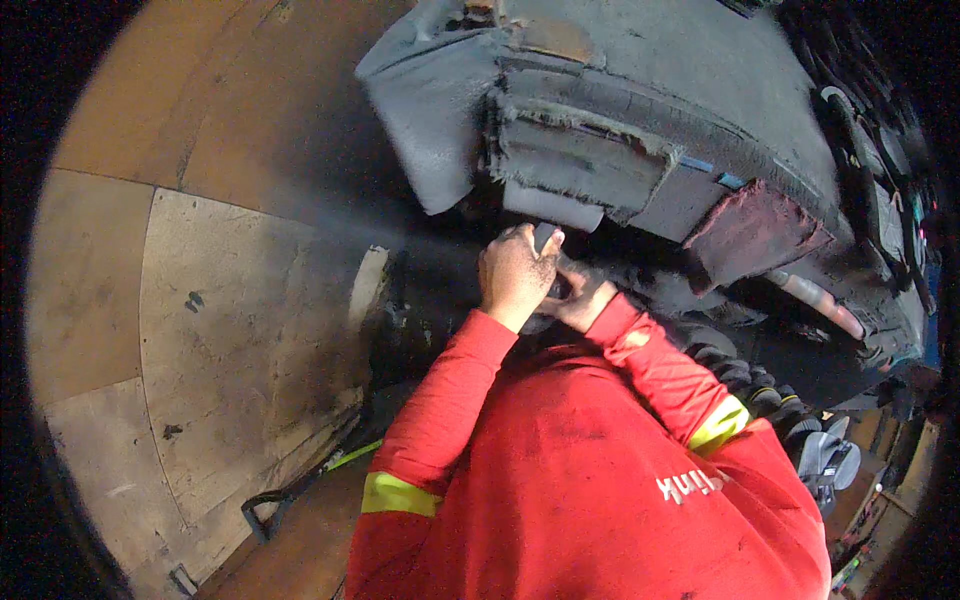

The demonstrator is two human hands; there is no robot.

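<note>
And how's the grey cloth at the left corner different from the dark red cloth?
The grey cloth looks longer and smoother-edged; the dark red cloth looks shorter and ragged. The grey cloth hangs left of the left hand, the dark red cloth right of the right hand. Both hang at the bench's side.

Black object [544, 236], red sleeves [440, 390]

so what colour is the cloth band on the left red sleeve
The cloth band is yellow-green, shown in the head view.
</note>
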